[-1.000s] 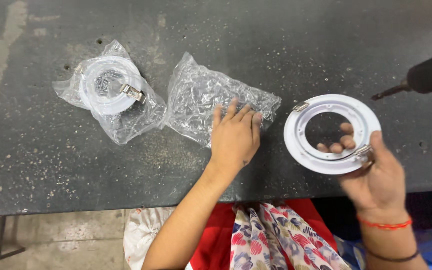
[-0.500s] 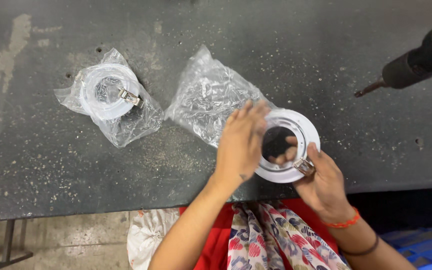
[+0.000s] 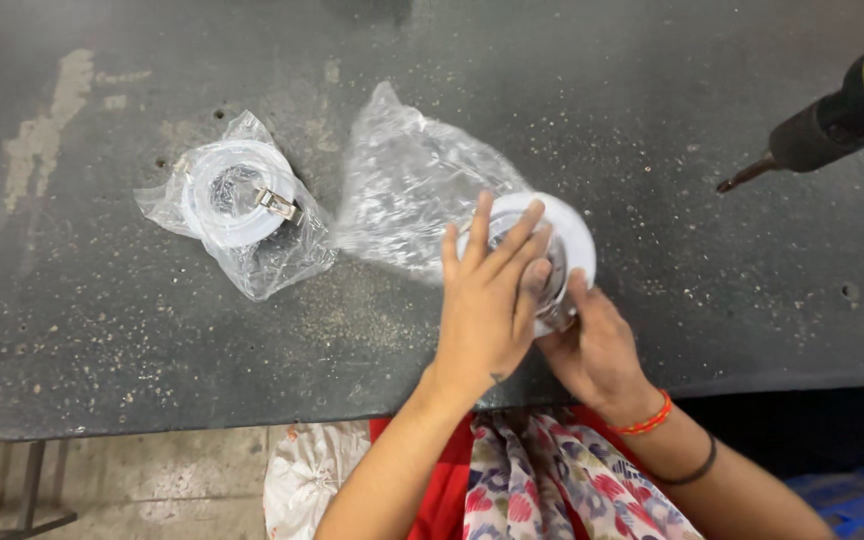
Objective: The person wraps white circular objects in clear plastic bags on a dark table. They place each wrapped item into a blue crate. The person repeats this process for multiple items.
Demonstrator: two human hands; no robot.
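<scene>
Nearest the camera, the right hand (image 3: 592, 345) comes up from below and grips the white ring fitting (image 3: 564, 235) at its lower edge, thumb pressed on the rim, fingers tucked beneath it out of sight. The left hand (image 3: 487, 300) lies over the front of that same ring, fingers long and slightly spread, pointing up and away from the person, palm flat on the ring's left half; it presses rather than clenches. The ring sits near the front edge of the dark surface (image 3: 152, 340), tilted a little, its open face turned up toward the camera. Being round, it has no real long axis; only its right arc shows past the fingers. A small metal clip on it peeks out just under the left fingertips.

Touching the ring on its far left side lies an empty clear plastic bag (image 3: 407, 190), crumpled, its mouth toward the ring; whether the ring's edge is inside the bag I cannot tell. Farther left of the ring, well apart from it, a second bagged ring (image 3: 237, 195) lies flat on the surface, sealed in its wrapper, a spring clip showing on its right edge.

Far right of the ring, a green and black drill (image 3: 832, 115) pokes in from the corner, bit pointing down-left toward the ring, clear of it.
</scene>
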